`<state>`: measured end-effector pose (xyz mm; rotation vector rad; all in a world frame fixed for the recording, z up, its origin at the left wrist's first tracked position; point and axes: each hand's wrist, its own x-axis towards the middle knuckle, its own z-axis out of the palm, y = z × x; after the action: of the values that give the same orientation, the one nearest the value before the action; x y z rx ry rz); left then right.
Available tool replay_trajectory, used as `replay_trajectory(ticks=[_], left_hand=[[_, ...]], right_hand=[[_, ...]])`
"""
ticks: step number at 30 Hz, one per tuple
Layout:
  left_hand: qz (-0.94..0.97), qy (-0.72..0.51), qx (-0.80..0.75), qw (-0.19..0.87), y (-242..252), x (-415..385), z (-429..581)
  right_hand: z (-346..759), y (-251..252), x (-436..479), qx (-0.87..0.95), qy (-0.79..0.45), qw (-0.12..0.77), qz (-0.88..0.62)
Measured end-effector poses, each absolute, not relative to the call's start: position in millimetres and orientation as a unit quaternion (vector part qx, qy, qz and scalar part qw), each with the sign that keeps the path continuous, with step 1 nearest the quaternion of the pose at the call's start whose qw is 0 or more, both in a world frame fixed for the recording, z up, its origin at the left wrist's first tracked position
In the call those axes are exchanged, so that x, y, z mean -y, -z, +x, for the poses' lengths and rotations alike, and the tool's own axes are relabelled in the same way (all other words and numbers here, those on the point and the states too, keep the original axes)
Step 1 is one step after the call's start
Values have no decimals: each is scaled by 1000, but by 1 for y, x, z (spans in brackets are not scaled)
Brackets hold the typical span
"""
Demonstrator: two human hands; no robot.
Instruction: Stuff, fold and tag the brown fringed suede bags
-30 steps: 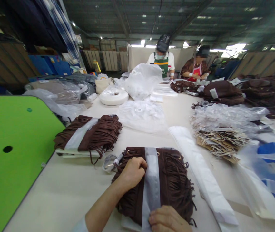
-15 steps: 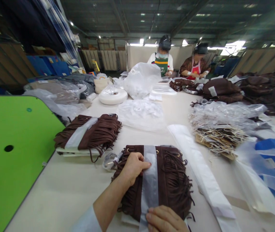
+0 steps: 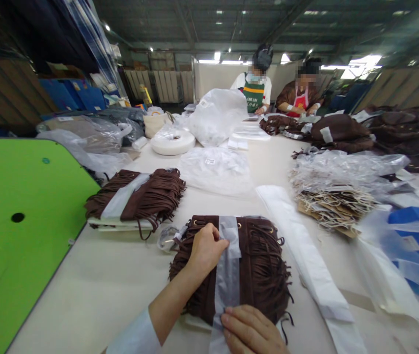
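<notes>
A dark brown fringed bag (image 3: 261,275) lies flat in front of me, with a translucent plastic strip (image 3: 227,282) running lengthwise over its middle. My left hand (image 3: 205,250) is closed at the strip's upper part, thumb and forefinger pinched at its left edge. My right hand (image 3: 251,327) lies over the strip's lower part at the bag's near edge, its fingers outstretched and side by side; its thumb is hidden. Close to the strip's top, one layer overlaps another. Left of this bag, a second fringed bag (image 3: 157,196) with a similar band rests on white sheets.
A green board (image 3: 28,260) stands at left. Long white strips (image 3: 305,255) lie at right, near corded tags (image 3: 338,206) and a blue tape dispenser (image 3: 415,246). Beyond are clear bags (image 3: 212,169) and a white roll (image 3: 172,142). Two people work at the far end.
The view has shifted slightly. The strip's lower length has moved a little left, and its overlapping upper layer shows more plainly. Both hands stay in nearly the same places on it.
</notes>
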<state>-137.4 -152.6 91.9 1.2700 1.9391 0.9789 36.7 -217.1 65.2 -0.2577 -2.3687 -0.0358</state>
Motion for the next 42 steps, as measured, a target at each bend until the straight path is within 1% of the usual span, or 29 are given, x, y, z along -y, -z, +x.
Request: replay_trajectory(ticks=[2, 4, 8, 9, 11, 18, 21, 26, 31, 35, 38, 42], left_hand=[[522, -375, -724, 251, -98, 162, -139], [600, -380, -676, 198, -103, 176, -141], [820, -347, -448, 83, -101, 213, -149], [848, -336, -403, 75, -98, 223, -151], [867, -328, -365, 92, -92, 238, -155], [866, -338, -344, 130, -81, 251, -166], [870, -334, -338, 126, -76, 250, -169], [887, -331, -315, 65, -69, 252, -165], [895, -339, -289, 11, -62, 255, -161], [907, -311, -284, -20, -58, 259, -161], [913, -297, -275, -51, -57, 260, -161], [918, -291, -258, -81, -57, 260, -159]], right_hand=[[39, -66, 219, 933, 12, 343, -105], [42, -65, 220, 937, 13, 333, -104], [44, -62, 222, 934, 24, 344, -91], [44, -62, 223, 933, 22, 347, -94], [44, -64, 225, 933, 12, 344, -102], [40, -59, 234, 916, -21, 384, -109], [38, -57, 234, 921, -26, 375, -106], [39, -59, 235, 931, -27, 350, -102], [56, -60, 247, 940, 38, 318, -115], [60, -53, 262, 941, 63, 306, -131], [52, -43, 271, 936, 41, 320, -137], [40, -38, 275, 934, -22, 335, -119]])
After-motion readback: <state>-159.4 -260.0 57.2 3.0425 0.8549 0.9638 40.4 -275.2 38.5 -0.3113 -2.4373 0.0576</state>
